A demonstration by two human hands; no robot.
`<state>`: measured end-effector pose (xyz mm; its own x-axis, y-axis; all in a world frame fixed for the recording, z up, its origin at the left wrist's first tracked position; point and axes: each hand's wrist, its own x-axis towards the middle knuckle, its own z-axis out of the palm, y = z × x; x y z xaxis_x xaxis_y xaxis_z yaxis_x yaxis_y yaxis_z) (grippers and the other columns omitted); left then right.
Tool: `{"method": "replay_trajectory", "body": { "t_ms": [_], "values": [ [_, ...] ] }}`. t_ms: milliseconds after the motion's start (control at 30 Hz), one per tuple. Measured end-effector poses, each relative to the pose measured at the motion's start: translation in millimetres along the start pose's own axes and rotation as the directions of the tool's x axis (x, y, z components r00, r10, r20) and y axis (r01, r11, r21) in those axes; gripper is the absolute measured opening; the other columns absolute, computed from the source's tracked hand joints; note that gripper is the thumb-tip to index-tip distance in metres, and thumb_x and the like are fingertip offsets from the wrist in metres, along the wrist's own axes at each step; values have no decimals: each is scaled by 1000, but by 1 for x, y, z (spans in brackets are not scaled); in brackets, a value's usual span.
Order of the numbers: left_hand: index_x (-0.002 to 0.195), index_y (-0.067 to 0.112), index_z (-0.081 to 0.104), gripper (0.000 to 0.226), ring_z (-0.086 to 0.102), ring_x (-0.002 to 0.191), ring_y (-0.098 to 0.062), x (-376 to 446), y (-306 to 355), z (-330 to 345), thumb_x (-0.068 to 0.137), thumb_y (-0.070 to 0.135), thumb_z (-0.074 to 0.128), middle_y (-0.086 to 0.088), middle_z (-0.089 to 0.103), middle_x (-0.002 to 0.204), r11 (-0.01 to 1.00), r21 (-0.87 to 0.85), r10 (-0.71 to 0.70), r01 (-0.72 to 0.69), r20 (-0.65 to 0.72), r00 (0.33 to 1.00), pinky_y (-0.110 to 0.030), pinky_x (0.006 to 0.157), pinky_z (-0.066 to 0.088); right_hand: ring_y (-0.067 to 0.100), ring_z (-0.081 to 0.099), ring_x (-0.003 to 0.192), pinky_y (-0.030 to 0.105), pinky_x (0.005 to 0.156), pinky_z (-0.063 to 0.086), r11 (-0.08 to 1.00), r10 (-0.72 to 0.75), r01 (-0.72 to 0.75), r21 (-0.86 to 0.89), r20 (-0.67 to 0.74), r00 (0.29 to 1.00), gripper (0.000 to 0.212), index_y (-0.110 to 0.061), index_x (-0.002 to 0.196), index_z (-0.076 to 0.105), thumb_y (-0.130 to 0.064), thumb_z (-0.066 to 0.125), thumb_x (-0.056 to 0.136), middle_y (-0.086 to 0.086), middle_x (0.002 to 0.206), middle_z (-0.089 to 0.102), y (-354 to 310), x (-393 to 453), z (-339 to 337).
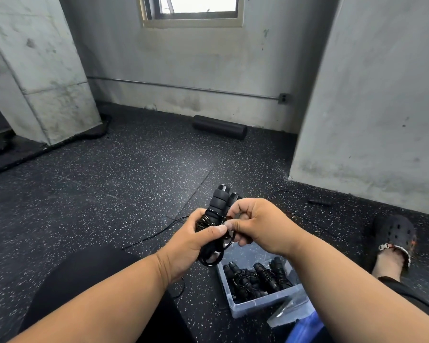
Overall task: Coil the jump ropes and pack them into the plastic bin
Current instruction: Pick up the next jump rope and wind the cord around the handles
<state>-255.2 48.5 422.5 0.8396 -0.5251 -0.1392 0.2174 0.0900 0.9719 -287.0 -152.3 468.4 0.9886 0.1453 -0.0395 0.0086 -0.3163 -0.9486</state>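
Observation:
A black jump rope (219,201) with two foam handles side by side is held upright in front of me, its thin cord wound into loops around and below the handles. My left hand (196,240) grips the bundle around its middle. My right hand (255,222) pinches a strand of the cord beside the handles. Below my hands on the floor stands the clear plastic bin (260,304), holding several coiled black jump ropes (255,276). A loose length of black cord (156,233) trails left across the floor.
Speckled black rubber flooring (134,174) stretches ahead to grey concrete walls. A black foam roller (219,126) lies by the far wall. A small dark object (318,201) lies near the right wall. My foot in a black clog (394,237) is at right, my dark-clad knee (84,280) at left.

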Motion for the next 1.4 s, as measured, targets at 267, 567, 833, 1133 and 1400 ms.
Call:
{"method": "replay_trajectory", "body": {
  "t_ms": [267,567,833,1133,1400],
  "values": [
    [139,20,52,79,69,92,-20,-2,4,-3,71,45,85,-9,75,106,1000,-30,-14,11,-86,996,-37,74,52,23,70,65,28,57,54,996,-41,37,82,48,998,24,-14,121,71,-15,50,109,17,90,76,0,-9,14],
    [125,12,59,60,68,75,-30,-6,9,0,74,36,79,-16,73,92,1000,1,1,-1,24,1000,-43,73,55,24,63,61,30,57,47,996,42,-51,74,120,992,23,-3,100,63,-21,52,109,15,78,73,-9,-13,6],
    [107,25,70,40,70,81,-34,0,4,-1,69,36,78,-21,75,96,990,140,14,1,-111,994,-45,74,56,13,49,62,26,59,42,998,-14,12,-69,-19,1000,16,-5,92,68,-20,70,98,5,70,59,-4,-11,10],
    [91,18,67,41,58,67,-16,4,0,1,60,45,68,4,65,72,969,235,133,-75,-243,961,-37,66,50,10,60,74,29,67,49,802,-334,215,-557,-120,935,14,-22,76,64,-26,73,85,-9,76,64,-20,-12,23],
    [88,16,68,28,61,66,-17,2,0,-1,72,38,68,2,67,71,964,264,94,-20,-273,957,-37,63,53,-1,56,59,13,59,46,993,-62,58,-99,-30,998,12,-1,92,71,-2,81,85,-8,68,65,-20,-6,17]
  ]
}}
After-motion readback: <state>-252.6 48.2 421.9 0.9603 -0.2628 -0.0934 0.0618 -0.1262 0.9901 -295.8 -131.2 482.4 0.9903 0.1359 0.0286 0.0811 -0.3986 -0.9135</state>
